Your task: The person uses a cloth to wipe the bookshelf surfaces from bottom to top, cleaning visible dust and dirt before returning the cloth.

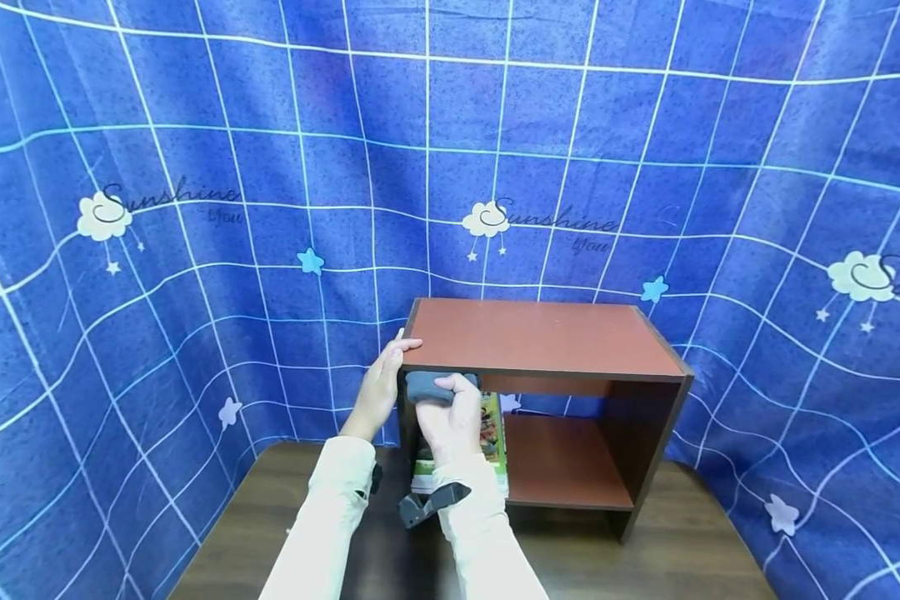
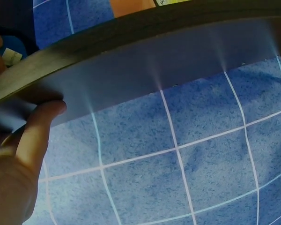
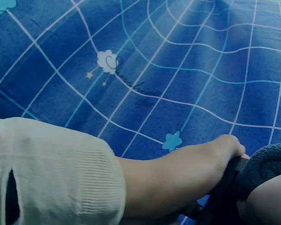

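A small two-tier shelf [image 1: 543, 337] with reddish-brown boards and dark side panels stands on the table. My right hand [image 1: 453, 417] grips a folded dark blue-grey terry towel [image 1: 433, 386], thumb on top, just beneath the front edge of the top board at its left end. Looped pile shows on the towel [image 3: 267, 164] in the right wrist view. Against the outside of the left panel rests my left hand [image 1: 378, 392], its fingertips over the top edge. One extended digit of the left hand [image 2: 30, 145] touches that panel [image 2: 126, 77] in the left wrist view.
Books [image 1: 492, 442] with colourful covers lie inside the shelf at the left, partly behind the right forearm. The lower board [image 1: 566, 458] extends to the right of them. A wooden table [image 1: 270, 517] lies under everything, and a blue gridded curtain [image 1: 390, 200] hangs behind.
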Demonstrator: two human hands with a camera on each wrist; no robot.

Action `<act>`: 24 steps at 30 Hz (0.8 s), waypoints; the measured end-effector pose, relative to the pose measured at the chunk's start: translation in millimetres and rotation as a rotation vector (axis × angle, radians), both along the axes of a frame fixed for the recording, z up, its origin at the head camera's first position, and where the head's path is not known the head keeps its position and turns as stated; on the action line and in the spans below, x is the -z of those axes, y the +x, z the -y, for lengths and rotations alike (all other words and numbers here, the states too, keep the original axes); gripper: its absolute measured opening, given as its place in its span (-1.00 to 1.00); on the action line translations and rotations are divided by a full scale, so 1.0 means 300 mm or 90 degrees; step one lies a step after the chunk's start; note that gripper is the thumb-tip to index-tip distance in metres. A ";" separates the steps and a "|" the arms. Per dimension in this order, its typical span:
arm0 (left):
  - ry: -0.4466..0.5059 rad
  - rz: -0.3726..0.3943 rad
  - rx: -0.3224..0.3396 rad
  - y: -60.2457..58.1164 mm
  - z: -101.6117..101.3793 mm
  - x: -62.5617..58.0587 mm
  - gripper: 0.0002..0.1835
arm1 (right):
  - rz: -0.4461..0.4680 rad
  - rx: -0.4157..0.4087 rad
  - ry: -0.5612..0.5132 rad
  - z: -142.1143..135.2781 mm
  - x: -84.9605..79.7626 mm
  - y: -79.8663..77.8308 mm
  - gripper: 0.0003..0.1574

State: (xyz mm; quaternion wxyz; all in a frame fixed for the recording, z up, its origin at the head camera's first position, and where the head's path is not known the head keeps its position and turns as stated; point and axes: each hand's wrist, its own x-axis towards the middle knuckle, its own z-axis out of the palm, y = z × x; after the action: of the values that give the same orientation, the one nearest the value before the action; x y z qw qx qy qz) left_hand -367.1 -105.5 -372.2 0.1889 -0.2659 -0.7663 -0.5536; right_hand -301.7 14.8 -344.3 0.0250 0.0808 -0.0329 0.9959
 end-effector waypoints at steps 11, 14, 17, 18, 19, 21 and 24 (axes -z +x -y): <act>-0.001 -0.013 -0.029 0.005 0.001 0.003 -0.48 | 0.013 -0.015 0.020 -0.117 0.002 0.008 0.04; -0.005 -0.007 -0.033 0.005 0.000 0.005 -0.48 | 0.025 -0.006 0.024 -0.156 0.002 0.013 0.02; -0.008 -0.004 -0.033 0.007 -0.002 0.010 -0.49 | 0.041 0.006 0.027 -0.197 0.004 0.021 -0.12; -0.010 -0.004 -0.033 0.007 -0.003 0.012 -0.48 | 0.045 0.010 0.025 -0.210 0.004 0.023 -0.14; -0.012 -0.007 -0.034 0.007 -0.005 0.012 -0.48 | 0.050 0.014 0.024 -0.224 0.004 0.025 -0.16; -0.015 -0.010 -0.038 0.007 -0.008 0.009 -0.47 | 0.055 0.022 0.021 -0.252 0.001 0.028 -0.15; -0.023 -0.017 -0.044 0.008 -0.015 -0.002 -0.46 | 0.059 0.029 0.019 -0.296 -0.007 0.031 -0.12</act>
State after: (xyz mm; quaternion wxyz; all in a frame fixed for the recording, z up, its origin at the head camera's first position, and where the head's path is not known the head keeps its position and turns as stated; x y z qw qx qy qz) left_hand -364.7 -101.0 -371.6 0.2129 -0.2500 -0.7823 -0.5294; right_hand -292.3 103.6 -342.3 0.0448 0.0342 -0.0511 0.9971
